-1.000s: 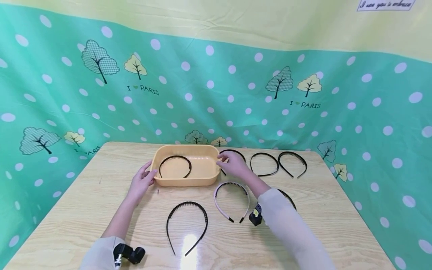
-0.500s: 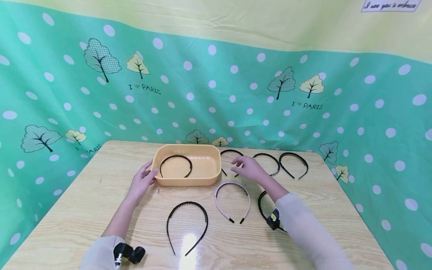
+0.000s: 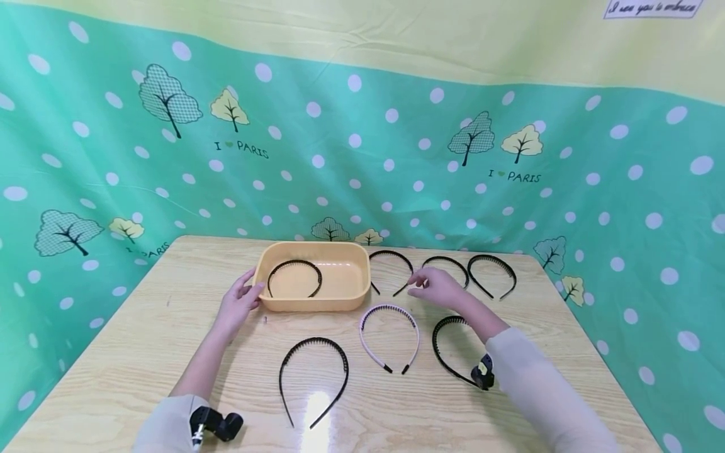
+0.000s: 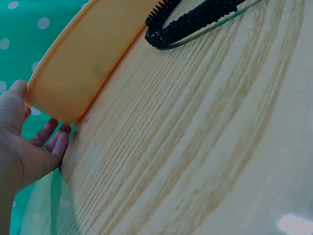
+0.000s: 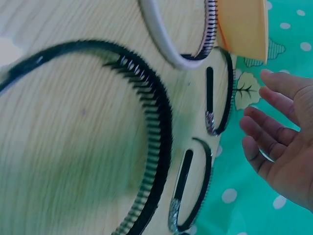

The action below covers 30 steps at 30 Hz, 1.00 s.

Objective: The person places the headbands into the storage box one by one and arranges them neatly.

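My left hand [image 3: 238,306] holds the left end of an orange plastic bin [image 3: 317,305], thumb at its front left corner. Inside the bin lies a thin black toothed headband [image 3: 296,262]. My right hand [image 3: 437,287] hovers over the table with loosely bent fingers and nothing in them. It is between a black headband [image 3: 391,253] beside the bin and another black headband [image 3: 447,258], whose lower part it hides. A lilac headband [image 3: 362,340] lies in front of it. In the right wrist view, my right hand [image 5: 283,132] shows relaxed, parted fingers.
A black headband [image 3: 491,257] lies at the back right. Nearer the front are a black headband [image 3: 314,341] at the middle and another thicker one [image 3: 437,349] under the right forearm. All lie on the wooden table [image 3: 141,352]. A polka-dot curtain [image 3: 351,176] hangs behind.
My right hand has moved from the bin's right end rightward and a little toward me, uncovering the headband beside the bin. The left hand and the bin stay in place.
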Available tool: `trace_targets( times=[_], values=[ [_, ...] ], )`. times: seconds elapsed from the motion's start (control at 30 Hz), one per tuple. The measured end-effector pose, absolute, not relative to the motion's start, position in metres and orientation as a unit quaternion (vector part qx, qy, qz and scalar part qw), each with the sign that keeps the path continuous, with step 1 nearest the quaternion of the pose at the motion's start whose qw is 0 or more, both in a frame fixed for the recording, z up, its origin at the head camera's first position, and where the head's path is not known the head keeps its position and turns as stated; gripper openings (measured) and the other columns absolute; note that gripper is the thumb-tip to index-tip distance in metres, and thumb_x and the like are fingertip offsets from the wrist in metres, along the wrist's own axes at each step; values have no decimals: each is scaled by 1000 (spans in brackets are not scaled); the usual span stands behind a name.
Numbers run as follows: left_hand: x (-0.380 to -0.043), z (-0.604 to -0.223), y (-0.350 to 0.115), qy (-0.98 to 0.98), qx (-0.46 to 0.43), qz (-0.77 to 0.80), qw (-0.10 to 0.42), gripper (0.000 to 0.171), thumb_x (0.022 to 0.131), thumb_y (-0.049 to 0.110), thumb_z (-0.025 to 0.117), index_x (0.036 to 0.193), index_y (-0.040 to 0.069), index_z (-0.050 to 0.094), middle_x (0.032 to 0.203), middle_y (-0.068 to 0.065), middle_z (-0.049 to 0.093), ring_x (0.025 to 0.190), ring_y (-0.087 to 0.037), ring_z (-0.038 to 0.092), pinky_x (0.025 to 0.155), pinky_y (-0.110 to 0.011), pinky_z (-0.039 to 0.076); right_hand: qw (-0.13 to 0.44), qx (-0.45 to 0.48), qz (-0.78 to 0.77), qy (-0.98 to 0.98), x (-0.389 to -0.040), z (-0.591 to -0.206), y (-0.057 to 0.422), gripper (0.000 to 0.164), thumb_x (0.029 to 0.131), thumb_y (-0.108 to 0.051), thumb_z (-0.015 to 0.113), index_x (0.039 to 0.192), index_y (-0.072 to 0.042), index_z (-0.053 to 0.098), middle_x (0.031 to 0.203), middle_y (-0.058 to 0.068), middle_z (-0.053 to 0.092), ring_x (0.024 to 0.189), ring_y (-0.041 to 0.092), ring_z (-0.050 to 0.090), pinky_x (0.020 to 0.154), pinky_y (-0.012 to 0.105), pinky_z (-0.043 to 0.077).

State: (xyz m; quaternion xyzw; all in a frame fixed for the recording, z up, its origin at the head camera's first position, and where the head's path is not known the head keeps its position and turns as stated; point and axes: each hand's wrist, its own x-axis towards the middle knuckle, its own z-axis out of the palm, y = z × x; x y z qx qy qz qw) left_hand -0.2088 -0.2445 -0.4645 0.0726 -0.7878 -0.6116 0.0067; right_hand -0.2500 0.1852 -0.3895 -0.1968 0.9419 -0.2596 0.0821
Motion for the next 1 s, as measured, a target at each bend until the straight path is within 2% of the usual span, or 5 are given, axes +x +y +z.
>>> trace_targets(
  times=[0.1,0.33,0.57,0.77,1.0],
  values=[
    [-208,-465,-244,-787,72,-613,6,67,94,45,51,150,21,22,135,-25,44,89,4,53,84,-15,53,92,-193,-256,943,-248,-390,195,28,87,-21,66,109,-3,66,98,9,64,83,18,57,65,28,50],
    [-208,-465,-244,-786,76,-614,7,67,93,46,51,150,21,23,135,-25,45,89,4,54,86,-17,53,106,-198,-244,943,-243,-388,216,27,86,-20,66,108,-3,66,97,9,65,83,18,59,70,31,52],
    [-209,-465,-244,-787,79,-612,10,69,92,48,51,150,21,23,135,-25,45,89,3,55,84,-15,53,101,-215,-230,944,-239,-393,234,25,85,-18,66,103,-1,67,95,9,67,88,21,61,76,35,54],
    [-210,-465,-243,-784,77,-616,12,69,92,47,52,149,20,24,135,-25,44,89,3,54,83,-15,53,107,-205,-212,949,-238,-403,247,23,85,-20,67,103,-6,68,95,7,66,83,18,61,73,34,54],
    [-208,-463,-242,-785,81,-614,13,68,93,46,52,149,20,24,135,-25,44,92,0,54,82,-14,53,115,-218,-182,952,-234,-408,254,23,85,-21,67,101,-5,68,100,12,67,88,25,64,79,42,54]
  ],
)
